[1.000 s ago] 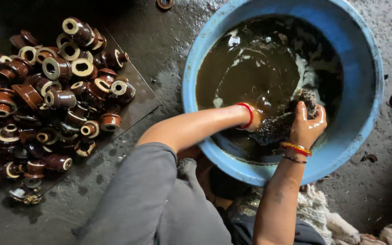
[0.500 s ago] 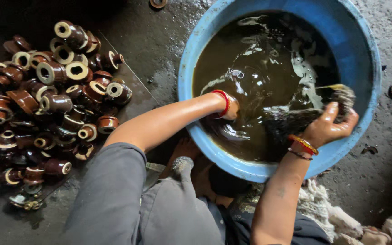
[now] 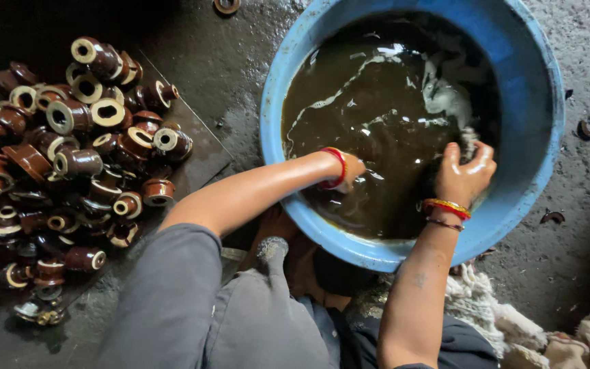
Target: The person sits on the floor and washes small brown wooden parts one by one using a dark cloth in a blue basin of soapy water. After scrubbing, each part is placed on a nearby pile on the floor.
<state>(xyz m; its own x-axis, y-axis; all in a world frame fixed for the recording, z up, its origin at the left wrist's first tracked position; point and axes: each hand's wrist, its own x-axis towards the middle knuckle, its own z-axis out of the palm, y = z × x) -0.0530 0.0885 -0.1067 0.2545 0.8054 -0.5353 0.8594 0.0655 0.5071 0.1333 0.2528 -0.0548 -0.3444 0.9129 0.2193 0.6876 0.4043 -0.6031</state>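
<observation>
A person is crouching over a round blue tub (image 3: pixel 544 102) filled with murky brown water (image 3: pixel 377 123), seen from above. The left hand (image 3: pixel 351 167) is dipping under the surface near the tub's near wall, so whether it is clenching anything cannot be told. The right hand (image 3: pixel 466 171) is curling tight around a dark wet brush or scrubber (image 3: pixel 469 137), which is only partly showing at the waterline by the tub's right side. A heap of brown glazed ceramic insulators (image 3: pixel 69 150) is lying on a dark sheet (image 3: pixel 203 160) to the left, well apart from the tub. Judging from this, slippery wet fingers could be losing hold of whatever is being scrubbed, and hard strokes could be slopping water over the low near rim onto the person's grey clothing (image 3: pixel 192 307). The middle and far side of the tub are offering open room; both wrists are working close to the near rim.
</observation>
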